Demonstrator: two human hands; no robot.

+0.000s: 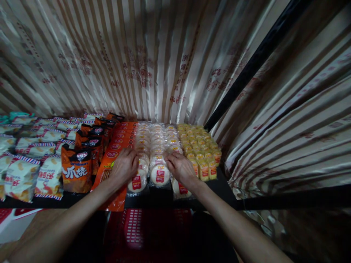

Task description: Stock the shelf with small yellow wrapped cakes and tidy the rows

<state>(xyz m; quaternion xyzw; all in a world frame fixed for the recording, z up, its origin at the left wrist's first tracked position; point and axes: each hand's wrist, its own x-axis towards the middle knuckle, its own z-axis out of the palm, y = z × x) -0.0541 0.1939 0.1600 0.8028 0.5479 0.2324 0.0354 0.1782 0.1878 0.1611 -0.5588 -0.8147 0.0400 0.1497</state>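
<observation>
Three columns of clear packs of round white rice crackers with red labels lie on a dark shelf. My left hand (124, 166) is bent over the left column, its curled fingertips at the edge of a rice cracker pack (137, 182). Between my hands, the front pack of the middle column (160, 176) lies label up. My right hand (181, 167) reaches over the right column, fingers curled and thumb side against the middle packs. Under its wrist shows the front pack of the right column (181, 189). My fingers partly hide what they grip.
Orange flat packs (113, 153) overlap in a row on the left, beside orange and black snack bags (78, 170) and several white chip bags (22, 177). Small yellow packs (203, 168) stand on the right. Behind rises a patterned curtain (153, 65) with a slanting dark pole (246, 69). Below is a red basket (134, 226).
</observation>
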